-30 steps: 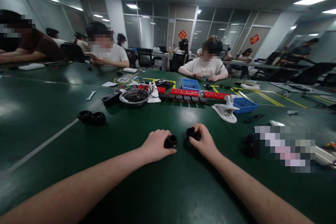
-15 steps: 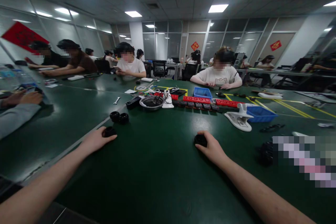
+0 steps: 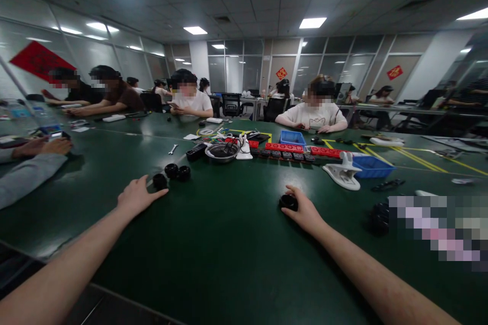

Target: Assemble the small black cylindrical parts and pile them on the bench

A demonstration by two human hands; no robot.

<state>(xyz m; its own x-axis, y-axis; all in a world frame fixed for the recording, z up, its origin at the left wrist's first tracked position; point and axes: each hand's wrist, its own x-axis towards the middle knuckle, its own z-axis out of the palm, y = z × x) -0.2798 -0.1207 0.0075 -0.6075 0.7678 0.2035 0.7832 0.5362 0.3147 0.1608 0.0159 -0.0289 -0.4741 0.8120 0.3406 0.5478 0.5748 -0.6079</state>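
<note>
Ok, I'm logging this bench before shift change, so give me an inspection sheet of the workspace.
Surface: dark green table, yellow tape lines at the far side.
Job's things: small black round part at the left hand's fingertips; two like it just beyond; another under the right hand.
Clutter: metal bowl, red strips, blue bins, white clamp, wrench.
Hands: left hand open; right hand gripping its part.
Cables: wires in the bowl.
Surroundings: seated co-workers, glass partitions.
</note>
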